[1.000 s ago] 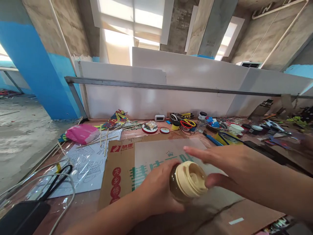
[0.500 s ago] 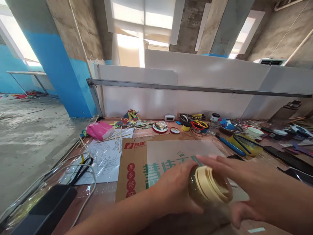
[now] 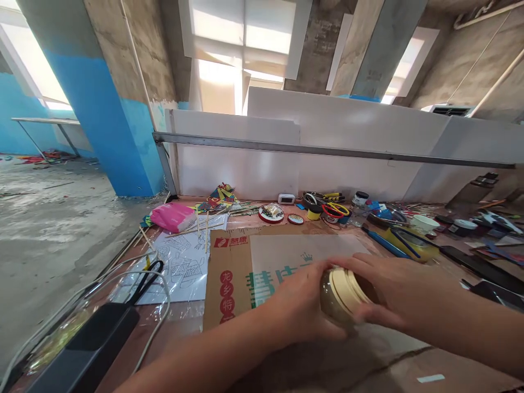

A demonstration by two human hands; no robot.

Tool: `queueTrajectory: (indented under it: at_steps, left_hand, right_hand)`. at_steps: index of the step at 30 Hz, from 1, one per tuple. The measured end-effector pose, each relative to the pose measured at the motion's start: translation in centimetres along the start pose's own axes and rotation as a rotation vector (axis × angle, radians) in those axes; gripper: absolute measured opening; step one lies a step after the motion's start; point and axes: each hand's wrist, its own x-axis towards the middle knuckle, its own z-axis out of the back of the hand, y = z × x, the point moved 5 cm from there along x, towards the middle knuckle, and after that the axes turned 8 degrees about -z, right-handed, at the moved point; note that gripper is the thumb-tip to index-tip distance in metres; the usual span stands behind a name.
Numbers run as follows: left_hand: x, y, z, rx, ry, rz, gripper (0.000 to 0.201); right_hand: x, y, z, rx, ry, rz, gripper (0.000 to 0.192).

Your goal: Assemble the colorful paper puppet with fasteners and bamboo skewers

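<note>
Jar (image 3: 332, 297) (cream lid (image 3: 347, 289)) gripped by both hands above cardboard (image 3: 278, 256) on cluttered workbench.

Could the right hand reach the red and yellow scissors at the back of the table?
Probably yes, but not right away. The right hand is clamped over the cream lid of the brownish glass jar. The red and yellow scissors lie beyond, past bare flat cardboard.

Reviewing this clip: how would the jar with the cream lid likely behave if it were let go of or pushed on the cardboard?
The jar is round and held on its side, so it would probably roll if released. Its brownish see-through body looks hard and smooth, maybe glass, so likely slippery and breakable. The left hand wraps the body and the right hand covers the cream lid, suggesting a two-handed grip suits it.
</note>
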Motion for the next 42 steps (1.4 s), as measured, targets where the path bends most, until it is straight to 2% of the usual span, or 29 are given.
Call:
queueTrajectory:
  at_steps: [2,4,8,11,14,16,18,21,23,24,26,29,32,35,38,40,42]
  left_hand:
    - [0.2,0.0,0.4,-0.059,0.053,-0.082,0.098]
    - [0.4,0.1,1.0,-0.123,0.075,-0.138,0.100]
    - [0.5,0.2,2.0,-0.090,0.052,-0.031,0.104]
    - [0.4,-0.7,2.9,0.040,-0.045,0.042,0.091]
    - [0.5,-2.1,4.3,0.247,-0.177,-0.001,0.083]
    - [0.6,-2.9,5.5,0.371,-0.213,-0.061,0.082]
    - [0.7,-3.7,6.8,0.386,-0.152,-0.112,0.085]
    - [0.4,-4.8,8.5,0.248,0.074,-0.142,0.089]
    - [0.1,-5.7,9.6,0.193,0.118,-0.145,0.089]
    - [-0.1,-5.9,10.2,0.193,0.095,-0.137,0.089]
    - [-0.3,-5.9,10.9,0.247,-0.022,-0.090,0.086]
    - [-0.6,-4.7,11.5,0.438,-0.308,0.030,0.080]
    - [-0.7,-3.8,11.6,0.573,-0.514,0.048,0.081]
    - [-0.4,-3.4,12.1,0.607,-0.516,0.038,0.081]
    - [-0.1,-3.6,12.7,0.571,-0.403,0.060,0.078]
    - [-0.1,-3.9,12.7,0.529,-0.349,0.060,0.075]
    - [-0.1,-3.9,12.6,0.494,-0.362,0.079,0.074]
  right_hand:
    - [0.1,0.3,0.7,0.105,0.102,0.115,0.069]
    - [0.3,0.2,1.2,0.171,0.172,0.178,0.064]
    - [1.4,-0.8,1.0,0.154,0.151,0.192,0.061]
    - [2.3,-1.2,0.6,0.103,0.004,0.157,0.064]
    - [3.0,-1.2,1.0,0.092,-0.248,0.073,0.062]
    - [3.3,-0.6,1.6,0.056,-0.364,0.089,0.062]
    - [3.6,0.6,2.3,0.005,-0.384,0.244,0.064]
    - [4.2,2.9,3.6,-0.071,-0.361,0.563,0.056]
    - [4.8,4.1,4.9,-0.080,-0.444,0.666,0.045]
    - [5.2,4.7,5.6,-0.059,-0.509,0.685,0.038]
    - [6.4,5.3,6.3,-0.021,-0.589,0.609,0.031]
    - [8.5,5.4,6.4,0.025,-0.670,0.385,0.028]
    - [9.9,5.0,5.9,0.020,-0.721,0.205,0.029]
    - [10.8,4.2,5.5,0.041,-0.673,0.161,0.033]
    - [11.1,3.8,5.2,0.120,-0.548,0.347,0.038]
    - [10.8,3.6,5.3,0.180,-0.548,0.441,0.040]
    - [10.7,3.4,5.2,0.227,-0.606,0.402,0.034]
